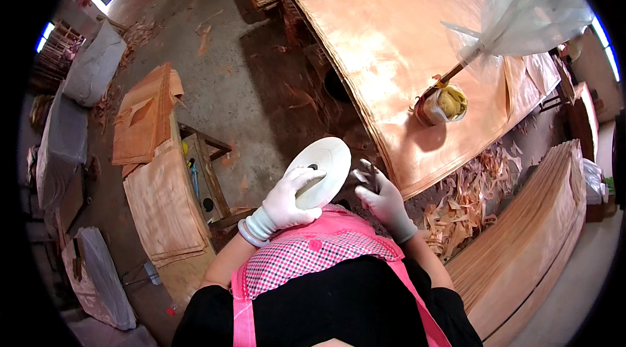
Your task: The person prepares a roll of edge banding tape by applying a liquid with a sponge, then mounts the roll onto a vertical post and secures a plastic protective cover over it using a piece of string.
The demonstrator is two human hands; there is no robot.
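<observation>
My left hand (287,198), in a white glove, grips a wide, flat roll of white tape (332,168) in front of my chest. Its thumb and fingers lie on the roll's face near the small dark core hole. Just right of the roll is my right hand (389,207), also gloved, with fingers bent around a small dark tool (370,177). What kind of tool it is cannot be made out. The right hand is apart from the roll. I wear a pink checked apron (313,252).
A large stack of thin wood veneer sheets (365,28) stands ahead to the right, bearing a tub (450,104) with a stick and plastic bag (531,11). More veneer lies on a bench (163,197) at left and in a stack (521,236) at right. Scraps (463,197) litter the floor.
</observation>
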